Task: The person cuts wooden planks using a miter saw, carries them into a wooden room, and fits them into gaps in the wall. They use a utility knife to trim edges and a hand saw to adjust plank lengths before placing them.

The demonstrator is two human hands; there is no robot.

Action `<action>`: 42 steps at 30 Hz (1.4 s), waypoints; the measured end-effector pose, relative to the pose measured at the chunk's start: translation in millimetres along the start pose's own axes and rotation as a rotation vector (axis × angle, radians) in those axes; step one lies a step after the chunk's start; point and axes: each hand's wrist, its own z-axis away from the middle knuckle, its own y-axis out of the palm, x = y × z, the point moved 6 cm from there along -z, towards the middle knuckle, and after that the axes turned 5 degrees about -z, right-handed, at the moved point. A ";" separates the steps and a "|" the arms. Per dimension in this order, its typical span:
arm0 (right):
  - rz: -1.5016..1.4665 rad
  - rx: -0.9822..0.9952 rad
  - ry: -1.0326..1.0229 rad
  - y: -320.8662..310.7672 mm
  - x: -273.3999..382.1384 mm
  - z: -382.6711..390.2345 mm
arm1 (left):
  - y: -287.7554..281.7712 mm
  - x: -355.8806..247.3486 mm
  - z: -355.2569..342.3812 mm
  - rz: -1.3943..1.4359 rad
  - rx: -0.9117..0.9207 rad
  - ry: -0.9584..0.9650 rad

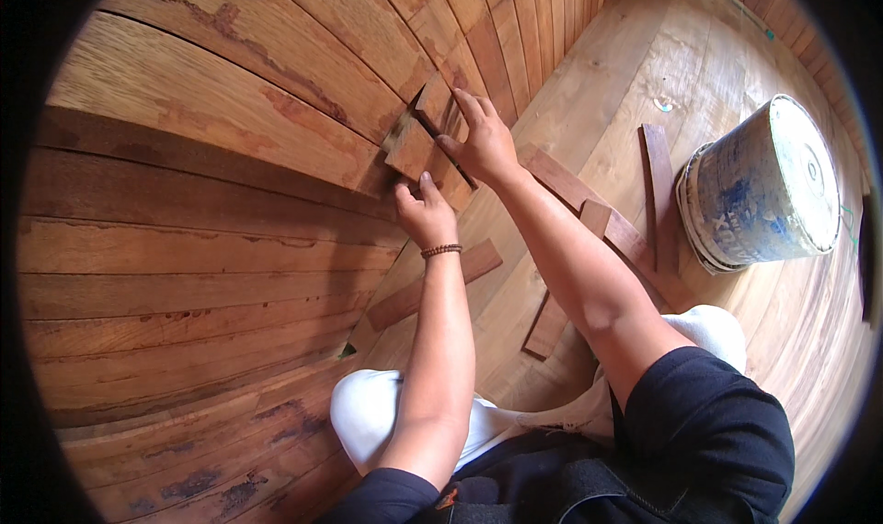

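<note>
A short wooden board [416,149] sits at a slant against the corner of the plank-clad wall, a dark narrow gap along its right side. My left hand [429,215], a beaded bracelet at its wrist, pinches the board's lower end between thumb and finger. Higher up, my right hand [485,145] grips around its right side. The thumb lies by the dark gap and the fingers reach up toward the wall planks. How far those fingers wrap the board is partly hidden.
Brown plank walls [212,248] rise on the left and ahead. On the plank floor [635,64] lie several loose wood strips, among them one left of my knees [434,283] and one upright-lying strip [659,188]. A paint-stained bucket [750,198] stands upside down at the right.
</note>
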 end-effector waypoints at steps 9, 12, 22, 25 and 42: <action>-0.096 0.079 -0.037 1.0 -9.9 -9.7 | 6.8 -2.8 -1.1 0.024 0.023 0.038; -0.057 0.012 -0.027 -1.8 -12.7 -7.4 | 12.0 1.4 -0.3 0.057 0.038 0.039; -0.576 -0.057 0.286 1.8 -60.8 0.1 | 8.0 -12.6 -11.2 -0.322 0.102 0.070; -0.762 -0.060 0.192 -0.3 -56.5 4.8 | 7.0 -13.5 -18.8 -0.451 0.186 0.086; -0.737 0.252 0.384 44.1 -4.8 13.1 | 7.6 8.8 -35.4 -0.607 0.360 0.132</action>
